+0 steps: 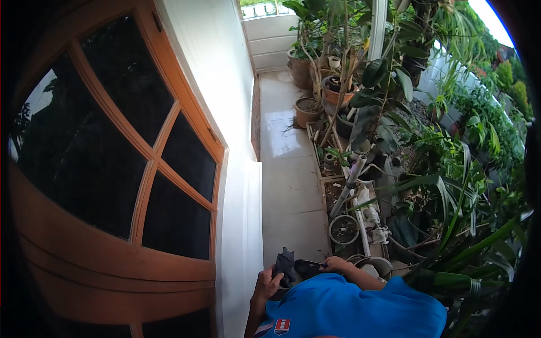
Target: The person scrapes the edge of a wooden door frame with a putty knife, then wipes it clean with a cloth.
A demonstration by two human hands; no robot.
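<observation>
At the bottom of the head view, in front of the blue shirt, my left hand is closed around a crumpled dark grey cloth, part of which sticks up above the fingers. To its right, my right hand is closed at the end of a dark object. That object reaches toward the cloth. Its lower part is hidden by the shirt, and its kind cannot be made out.
An orange-brown wooden door with dark panes and a white wall stand on the left. A pale tiled walkway runs ahead. Along the right are potted plants, a round pot, a slanted grey pipe and long leaves.
</observation>
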